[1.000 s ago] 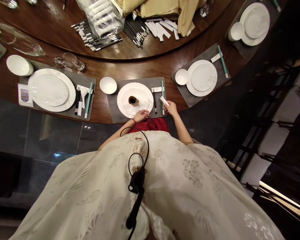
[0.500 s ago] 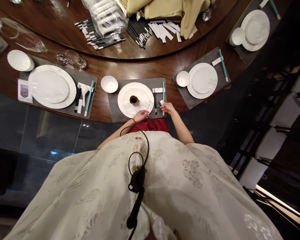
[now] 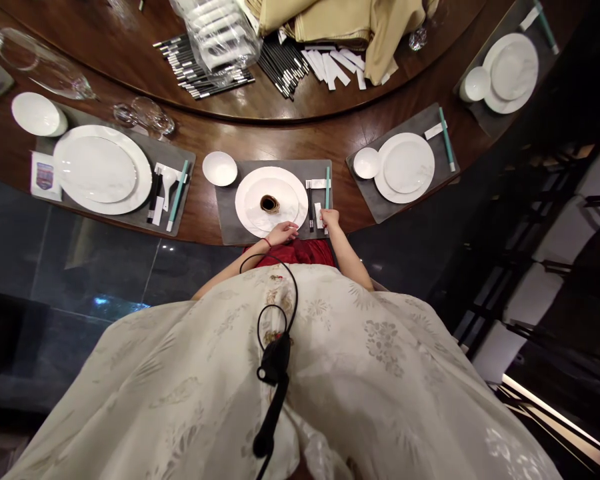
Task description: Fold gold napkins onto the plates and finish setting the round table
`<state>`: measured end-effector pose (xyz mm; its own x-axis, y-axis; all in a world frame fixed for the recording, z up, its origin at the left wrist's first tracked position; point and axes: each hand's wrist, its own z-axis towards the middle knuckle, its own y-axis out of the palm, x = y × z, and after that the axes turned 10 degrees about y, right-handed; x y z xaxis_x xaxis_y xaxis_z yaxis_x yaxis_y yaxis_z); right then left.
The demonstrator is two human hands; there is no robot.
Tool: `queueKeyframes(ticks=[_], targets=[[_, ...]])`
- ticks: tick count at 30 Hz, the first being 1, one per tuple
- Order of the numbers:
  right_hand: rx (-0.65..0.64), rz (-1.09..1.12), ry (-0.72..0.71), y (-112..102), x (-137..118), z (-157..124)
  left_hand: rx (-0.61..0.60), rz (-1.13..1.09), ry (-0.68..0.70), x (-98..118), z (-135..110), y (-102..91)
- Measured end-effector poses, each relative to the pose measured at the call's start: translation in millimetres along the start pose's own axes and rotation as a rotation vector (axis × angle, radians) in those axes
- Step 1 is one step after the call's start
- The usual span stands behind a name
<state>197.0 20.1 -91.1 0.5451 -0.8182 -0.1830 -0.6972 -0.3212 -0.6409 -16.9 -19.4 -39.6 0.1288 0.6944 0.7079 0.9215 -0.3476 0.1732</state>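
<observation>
We see the right hand (image 3: pixel 330 218) at a narrow white paper packet (image 3: pixel 319 215) lying on a dark grey rectangular placemat (image 3: pixel 225 207), just beside thin black chopsticks (image 3: pixel 311 208) and a teal chopstick (image 3: pixel 327 197). Fingers partly hide the packet, so we cannot tell if it is gripped. The left hand (image 3: pixel 283 233), apart from the right, lies flat on a round white porcelain plate (image 3: pixel 245 212). A small brown object (image 3: pixel 269 204) on the plate is hard to make out.

cream floral robe (image 3: pixel 360 400) | red top (image 3: pixel 295 254) | red wrist cord (image 3: pixel 267 243) | black cable (image 3: pixel 297 293)
</observation>
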Motion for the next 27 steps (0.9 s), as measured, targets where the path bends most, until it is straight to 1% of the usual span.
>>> queueKeyframes(ticks=[4, 6, 7, 11, 13, 15, 18, 20, 22, 24, 27], targets=[[0.014, 0.063, 0.053, 5.1, 0.5, -2.2, 0.006, -0.006, -0.010, 0.8, 1.0, -0.6], [0.038, 0.032, 0.060, 3.7, 2.2, -7.2, 0.008, -0.013, -0.015, -0.5, 2.6, -1.3], [0.066, -0.023, 0.045, 2.0, 2.5, -10.5, 0.007, -0.018, -0.017, -1.4, 3.5, -1.5], [0.170, -0.357, -0.101, -13.0, -5.6, -22.0, 0.021, -0.049, -0.019, -4.5, 6.1, -0.6], [0.173, -0.446, -0.178, -26.4, -18.9, -22.4, 0.032, -0.063, -0.019, -5.4, 6.7, 1.1], [0.186, -0.476, -0.254, -44.5, -41.1, -17.2, 0.031, -0.075, -0.013, -6.4, 7.1, 3.1], [0.219, -0.493, -0.371, -79.1, -93.0, 0.2, 0.036, -0.089, -0.002, -8.9, 6.9, 6.7], [0.241, -0.502, -0.452, -103.3, -139.3, 16.5, 0.066, -0.089, -0.020, -10.4, 5.2, 9.7], [0.263, -0.511, -0.532, -123.3, -193.3, 35.0, 0.108, -0.096, -0.040, -11.2, 1.6, 13.3], [0.283, -0.518, -0.613, -135.6, -252.8, 53.6, 0.155, -0.114, -0.047, -11.5, -3.6, 17.7], [0.285, -0.507, -0.745, -137.3, -346.2, 78.8, 0.245, -0.141, -0.059, -16.7, -11.4, 25.8]])
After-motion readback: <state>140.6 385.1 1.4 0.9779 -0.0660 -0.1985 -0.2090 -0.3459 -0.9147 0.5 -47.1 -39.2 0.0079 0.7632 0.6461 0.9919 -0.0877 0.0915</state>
